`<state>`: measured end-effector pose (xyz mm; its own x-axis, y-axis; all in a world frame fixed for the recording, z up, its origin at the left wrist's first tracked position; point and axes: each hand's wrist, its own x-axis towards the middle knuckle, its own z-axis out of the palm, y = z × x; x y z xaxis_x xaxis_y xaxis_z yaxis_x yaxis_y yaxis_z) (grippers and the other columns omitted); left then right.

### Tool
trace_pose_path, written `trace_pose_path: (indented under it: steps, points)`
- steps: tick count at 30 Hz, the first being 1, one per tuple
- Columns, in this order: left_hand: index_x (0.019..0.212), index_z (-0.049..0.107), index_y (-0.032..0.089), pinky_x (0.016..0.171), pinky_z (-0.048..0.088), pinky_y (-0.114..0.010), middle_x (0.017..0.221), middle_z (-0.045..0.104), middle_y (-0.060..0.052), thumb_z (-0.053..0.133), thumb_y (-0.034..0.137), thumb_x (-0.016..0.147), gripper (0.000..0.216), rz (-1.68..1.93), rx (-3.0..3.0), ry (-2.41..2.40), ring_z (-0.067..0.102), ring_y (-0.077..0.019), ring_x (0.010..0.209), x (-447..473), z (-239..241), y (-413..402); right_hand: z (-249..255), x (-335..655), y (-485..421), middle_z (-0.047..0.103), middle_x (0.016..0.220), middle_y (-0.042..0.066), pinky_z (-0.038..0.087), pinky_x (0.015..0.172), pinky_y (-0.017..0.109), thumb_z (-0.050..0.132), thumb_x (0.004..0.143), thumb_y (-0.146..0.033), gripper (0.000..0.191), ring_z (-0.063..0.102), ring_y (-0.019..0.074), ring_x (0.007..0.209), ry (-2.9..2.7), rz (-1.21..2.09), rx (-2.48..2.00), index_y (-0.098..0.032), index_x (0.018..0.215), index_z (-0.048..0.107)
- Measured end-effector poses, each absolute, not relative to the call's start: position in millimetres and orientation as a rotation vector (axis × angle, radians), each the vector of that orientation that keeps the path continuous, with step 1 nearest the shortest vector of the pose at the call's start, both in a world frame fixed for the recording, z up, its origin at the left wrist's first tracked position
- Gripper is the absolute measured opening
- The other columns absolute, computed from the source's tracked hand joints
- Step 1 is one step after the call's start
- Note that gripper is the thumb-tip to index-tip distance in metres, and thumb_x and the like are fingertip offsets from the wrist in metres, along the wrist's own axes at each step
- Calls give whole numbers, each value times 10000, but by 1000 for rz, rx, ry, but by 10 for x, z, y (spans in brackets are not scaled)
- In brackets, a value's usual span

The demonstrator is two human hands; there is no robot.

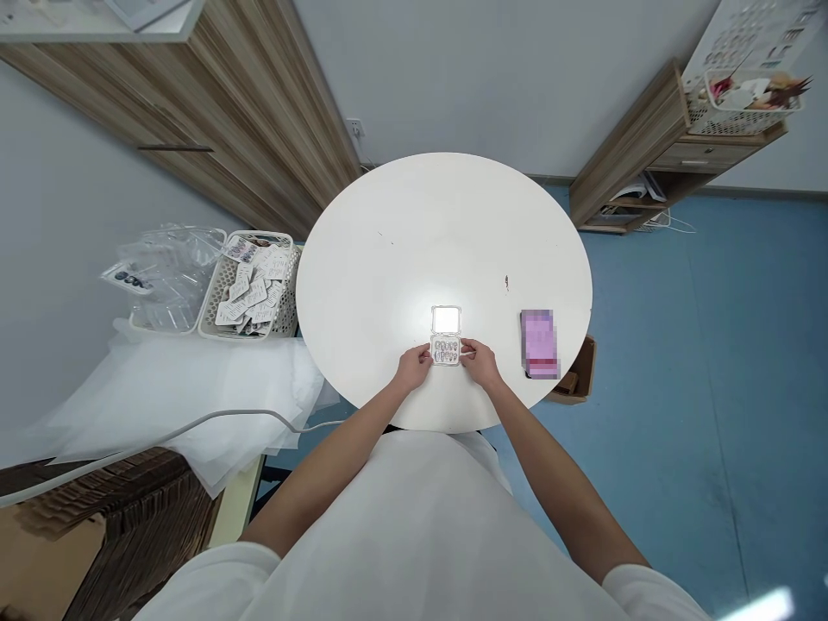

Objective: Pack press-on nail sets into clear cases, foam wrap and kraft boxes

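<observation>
A small clear plastic case (446, 336) lies open on the round white table (414, 241), its lid flipped away from me. Its near half holds several small nail-like pieces. My left hand (414, 368) pinches the case's left edge with curled fingers. My right hand (479, 362) grips the right edge the same way. Both forearms reach in from the near table edge.
A pink blurred phone-like object (539, 343) lies right of my hands. To the left stand a white basket (252, 285) of packets and a tray (165, 285) of clear plastic bags. A wooden cabinet (213, 112) is at back left, a wooden shelf (647, 155) back right, a cardboard box (579, 375) under the table.
</observation>
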<state>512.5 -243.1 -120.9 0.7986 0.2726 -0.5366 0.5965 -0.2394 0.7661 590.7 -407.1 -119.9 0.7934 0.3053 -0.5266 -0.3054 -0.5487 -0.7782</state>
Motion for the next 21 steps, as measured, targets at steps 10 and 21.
trace_pose_path:
  steps: [10,21]
  points:
    - [928,590,147,673,438,-269,878,604,-64,664,288,641,328,-208,1270,801,540,-113,721,4974,-1082,-2531,-1122,5788,-4202,591,903,25,459,687,283,594,593,-148,415,546,100,679,45,843,-1664,-195,1001,539]
    - [931,628,150,779,426,-305,910,638,-72,731,278,603,367,-341,930,701,579,-138,806,4672,-687,-2521,-735,5600,-4406,563,868,0,446,716,303,674,572,-187,540,552,94,681,-18,963,-1412,-227,1083,504]
